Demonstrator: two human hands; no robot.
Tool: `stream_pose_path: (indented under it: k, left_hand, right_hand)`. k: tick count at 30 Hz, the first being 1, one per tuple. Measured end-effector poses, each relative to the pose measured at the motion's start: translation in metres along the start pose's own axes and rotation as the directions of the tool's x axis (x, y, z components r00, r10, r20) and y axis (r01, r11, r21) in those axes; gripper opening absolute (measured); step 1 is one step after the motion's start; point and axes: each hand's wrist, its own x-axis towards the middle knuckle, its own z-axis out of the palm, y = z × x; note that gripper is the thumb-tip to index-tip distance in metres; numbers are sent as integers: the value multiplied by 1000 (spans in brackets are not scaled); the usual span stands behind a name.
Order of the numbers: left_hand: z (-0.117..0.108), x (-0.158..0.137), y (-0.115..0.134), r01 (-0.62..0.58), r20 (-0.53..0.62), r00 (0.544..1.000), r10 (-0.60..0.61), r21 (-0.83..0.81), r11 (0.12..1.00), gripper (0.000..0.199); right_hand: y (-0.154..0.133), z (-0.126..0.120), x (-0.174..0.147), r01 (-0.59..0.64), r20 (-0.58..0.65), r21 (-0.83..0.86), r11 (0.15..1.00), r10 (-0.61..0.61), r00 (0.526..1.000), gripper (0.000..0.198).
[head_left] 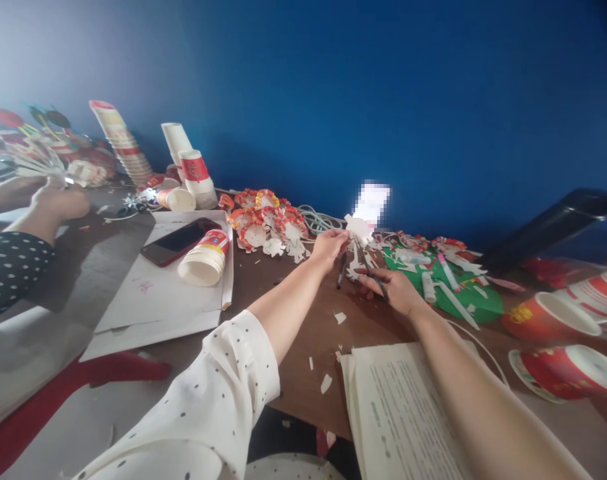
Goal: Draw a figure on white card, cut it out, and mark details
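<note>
My left hand [330, 248] pinches a white paper cutout [359, 228], held up over the far middle of the table. In my right hand [394, 291] is a pair of scissors [372, 272], its blades pointing up toward the cutout's lower edge. Whether the blades touch the paper is hard to make out. A dark pen-like stick [342, 270] lies just below my left fingers. Left of that hand is a heap of red and white cut paper pieces [270, 223]. Paper scraps lie under both hands.
A green round mat [483, 303] bears scraps and a glue stick [428, 287]. Paper cups [203, 260], a phone [176, 241] and white sheets [183, 303] lie left. Printed papers [398, 407] lie near my right forearm; red cups [553, 317] stand right. Another person's hands [58, 197] work far left.
</note>
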Motion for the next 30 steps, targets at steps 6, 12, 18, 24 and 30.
stream_pose_path:
  k: [6,12,18,24,30]
  left_hand:
    - [-5,7,1,-93,-150,985,81,-74,993,18]
    - [-1,0,-6,-25,13,1000,23,96,995,16]
    - [2,1,-23,-48,175,985,3,252,966,7]
    - [0,8,-31,-66,191,982,8,299,952,2]
    - [-5,8,-30,-146,203,976,80,336,931,5]
  right_hand:
    - [4,-1,-2,-36,-24,46,998,38,999,56]
    - [5,-6,10,122,-504,183,976,-13,864,55]
    - [8,-7,26,120,-506,310,943,57,860,62]
    - [1,0,39,140,-508,332,933,51,860,58]
    - [5,15,58,197,-467,501,843,72,881,58]
